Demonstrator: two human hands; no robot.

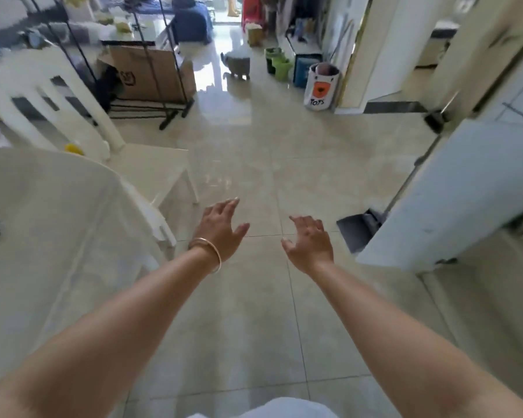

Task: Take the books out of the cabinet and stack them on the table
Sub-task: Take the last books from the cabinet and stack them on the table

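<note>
Both arms reach forward over a glossy beige tiled floor. My left hand (pixel 221 227), with a thin bangle on its wrist, has its fingers spread and holds nothing. My right hand (pixel 310 241) is likewise empty with fingers apart. A white table (pixel 43 212) with a clear cover fills the left side, beside my left arm. A pale blue-white cabinet panel or door (pixel 453 191) stands at the right, beyond my right hand. No books show in this view.
A white chair (pixel 82 116) stands behind the table. A black dustpan (pixel 360 229) leans against the panel at the right. Farther off are a cardboard box (pixel 151 73), a black metal rack (pixel 169 86), a white "TOYS" bag (pixel 320 86) and green bins (pixel 280 64).
</note>
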